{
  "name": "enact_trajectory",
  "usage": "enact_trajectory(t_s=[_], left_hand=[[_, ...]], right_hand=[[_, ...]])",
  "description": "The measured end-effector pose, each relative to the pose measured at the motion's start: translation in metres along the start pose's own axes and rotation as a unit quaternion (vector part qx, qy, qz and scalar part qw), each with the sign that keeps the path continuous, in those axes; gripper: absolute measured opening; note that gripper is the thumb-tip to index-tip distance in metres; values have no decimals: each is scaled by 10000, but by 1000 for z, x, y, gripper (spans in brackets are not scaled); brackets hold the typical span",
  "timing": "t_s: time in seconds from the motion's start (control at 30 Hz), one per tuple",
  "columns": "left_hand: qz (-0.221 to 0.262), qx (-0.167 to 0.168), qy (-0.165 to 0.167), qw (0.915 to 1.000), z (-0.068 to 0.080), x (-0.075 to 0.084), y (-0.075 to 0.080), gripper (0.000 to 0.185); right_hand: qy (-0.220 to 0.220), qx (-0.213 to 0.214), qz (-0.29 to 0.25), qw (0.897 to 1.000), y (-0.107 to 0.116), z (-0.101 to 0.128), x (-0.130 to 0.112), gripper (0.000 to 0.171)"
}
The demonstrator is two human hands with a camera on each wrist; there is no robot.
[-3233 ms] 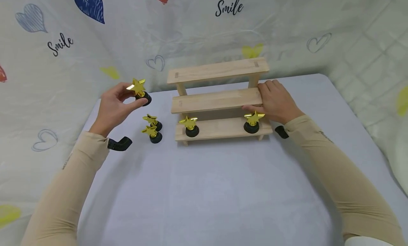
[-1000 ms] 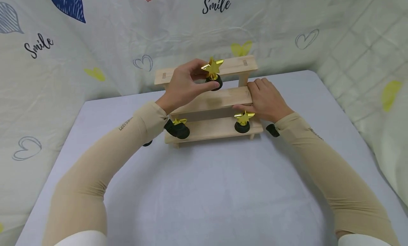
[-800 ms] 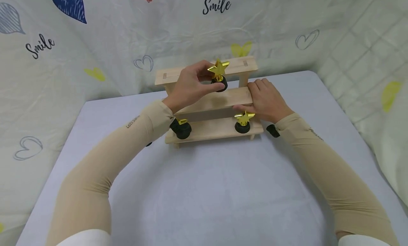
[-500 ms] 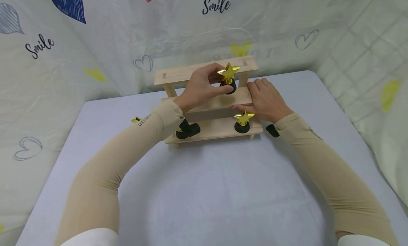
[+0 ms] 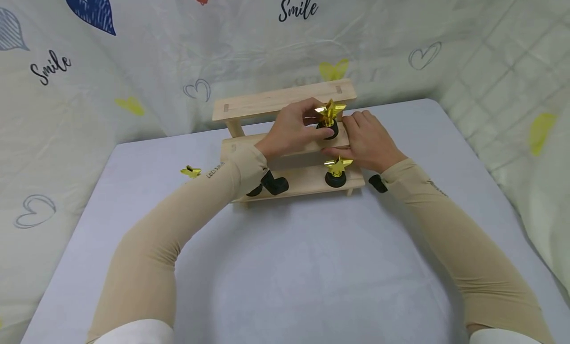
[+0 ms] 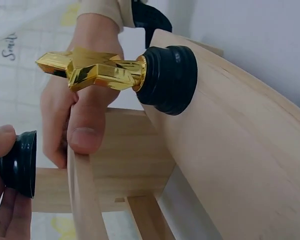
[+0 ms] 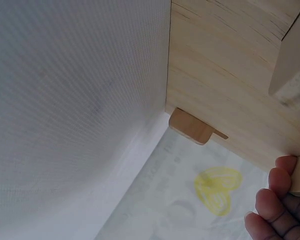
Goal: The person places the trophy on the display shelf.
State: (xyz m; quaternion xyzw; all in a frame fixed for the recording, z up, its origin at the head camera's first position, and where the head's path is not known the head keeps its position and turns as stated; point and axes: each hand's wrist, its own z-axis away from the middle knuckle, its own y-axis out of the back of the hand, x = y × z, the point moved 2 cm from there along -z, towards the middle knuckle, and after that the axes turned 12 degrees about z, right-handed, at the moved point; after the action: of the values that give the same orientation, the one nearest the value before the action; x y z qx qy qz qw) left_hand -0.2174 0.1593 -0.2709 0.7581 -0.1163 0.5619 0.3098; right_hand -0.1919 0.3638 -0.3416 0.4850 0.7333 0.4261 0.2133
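Since the earliest view, the left hand [image 5: 291,128] has carried one gold star trophy [image 5: 329,117] from the table's left side across to the right part of the middle shelf [image 5: 236,145] of the wooden rack [image 5: 267,100]; over the last second it has slid steadily rightward and down. The left fingers now pinch the trophy's black base, which sits at or just above the shelf board; the left wrist view shows only the base's edge [image 6: 20,162] against the fingertips. The right hand [image 5: 369,141] has stayed put, fingers curled over the right end of the middle shelf, thumb [image 6: 85,125] under its front edge, steadying the rack. A second trophy [image 5: 336,171] stands on the bottom shelf directly below; a third [image 5: 190,172] lies partly hidden behind the left sleeve on the table [image 5: 311,265].

To do this step well, the base should probably land flat before the fingers let go, clear of the right hand's fingertips close beside it, and set back from the board's front edge. The rack is best kept braced until release.
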Motion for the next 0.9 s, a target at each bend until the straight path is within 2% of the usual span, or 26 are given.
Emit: enact_trajectory(t_s=[0.2, 0.4, 0.63, 0.8, 0.9], left_hand=[[-205, -64, 186, 9996, -4, -3, -6, 40], [-322, -111, 201, 9992, -6, -7, -10, 38], [-293, -133, 394, 9987, -8, -11, -10, 40], [-303, -106, 422, 9986, -8, -13, -10, 43], [-254, -67, 422, 9988, -8, -16, -11, 43]], right_hand=[[12, 77, 60, 10000, 0, 0, -1, 107], [-50, 54, 101, 9999, -1, 0, -1, 104], [53, 214, 65, 9997, -3, 0, 0, 98], [61, 159, 100, 9998, -2, 1, 0, 91], [34, 54, 85, 9999, -3, 1, 0, 94]])
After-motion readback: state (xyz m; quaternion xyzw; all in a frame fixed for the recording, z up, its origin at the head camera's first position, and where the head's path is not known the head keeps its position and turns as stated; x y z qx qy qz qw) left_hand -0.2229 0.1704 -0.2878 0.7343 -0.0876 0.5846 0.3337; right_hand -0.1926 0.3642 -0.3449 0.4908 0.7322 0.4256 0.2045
